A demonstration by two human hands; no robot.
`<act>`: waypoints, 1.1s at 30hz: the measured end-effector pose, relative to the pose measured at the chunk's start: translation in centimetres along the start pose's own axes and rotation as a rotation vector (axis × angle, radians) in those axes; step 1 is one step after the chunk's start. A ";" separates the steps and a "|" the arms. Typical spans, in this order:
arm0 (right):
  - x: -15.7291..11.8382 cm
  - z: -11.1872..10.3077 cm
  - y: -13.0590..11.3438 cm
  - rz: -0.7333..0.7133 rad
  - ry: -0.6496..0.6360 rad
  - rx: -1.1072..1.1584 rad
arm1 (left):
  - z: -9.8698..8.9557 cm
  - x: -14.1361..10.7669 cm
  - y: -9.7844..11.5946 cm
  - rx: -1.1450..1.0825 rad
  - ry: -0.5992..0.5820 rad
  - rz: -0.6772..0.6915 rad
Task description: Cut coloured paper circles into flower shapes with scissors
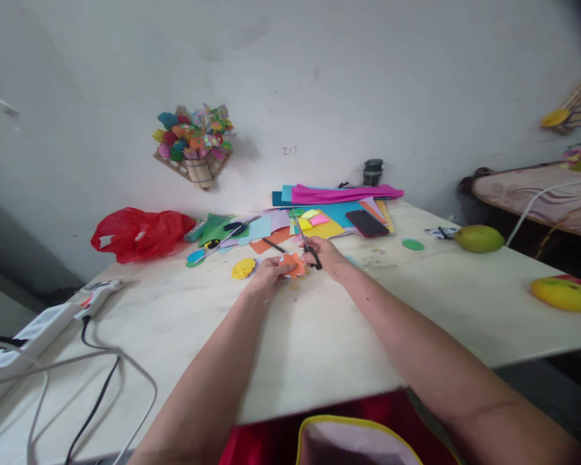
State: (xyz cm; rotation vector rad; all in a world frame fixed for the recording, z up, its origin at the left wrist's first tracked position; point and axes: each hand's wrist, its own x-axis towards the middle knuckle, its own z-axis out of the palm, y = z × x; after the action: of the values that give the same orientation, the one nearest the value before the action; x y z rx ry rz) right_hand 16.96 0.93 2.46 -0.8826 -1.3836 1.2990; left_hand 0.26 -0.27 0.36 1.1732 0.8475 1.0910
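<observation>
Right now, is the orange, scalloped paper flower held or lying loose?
Held: the left hand grips the flower, its thumb over the orange face.

The pale table (329, 349) is backed by a plain, greyish-white wall (319, 77), which is marked by faint smudges and, above the table's far edge, by a small reddish number (289, 150). A woven hanging filled with colourful flowers (193, 139) is mounted above the table's far left part, while to the table's right a piece of furniture (537, 184) is covered in pale, wavy-patterned material. The wall behind the table is softly lit, whereas the space under the table's right edge is left dim.
</observation>
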 end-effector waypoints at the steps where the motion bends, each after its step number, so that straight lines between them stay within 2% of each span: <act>1: 0.0 0.1 0.0 -0.004 0.019 0.009 | 0.0 0.0 0.0 -0.008 0.011 0.004; 7: 0.3 1.2 1.0 -0.032 0.149 0.068 | 0.6 0.2 -0.3 -0.097 0.196 0.058; 11: 0.5 2.1 1.8 -0.065 0.224 0.110 | 0.8 0.7 -0.7 -0.170 0.271 0.085; 13: 0.5 2.5 2.0 -0.069 0.240 0.121 | 0.8 0.9 -0.9 -0.170 0.293 0.098; 17: 0.3 2.5 1.8 -0.063 0.243 0.122 | 0.6 1.0 -0.9 -0.123 0.262 0.134; 23: -0.1 1.3 0.6 0.047 0.148 -0.029 | -0.1 0.8 -0.4 -0.110 0.285 0.164; 33: 0.0 -0.9 0.4 0.093 -0.194 -0.273 | -0.5 0.4 0.5 -0.132 0.345 0.153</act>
State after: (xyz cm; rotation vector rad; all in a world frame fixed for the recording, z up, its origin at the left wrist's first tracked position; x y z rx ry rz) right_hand 17.77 1.25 2.00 -1.0346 -1.7199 1.3120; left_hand -0.15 0.29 0.72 0.9653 0.9431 1.4809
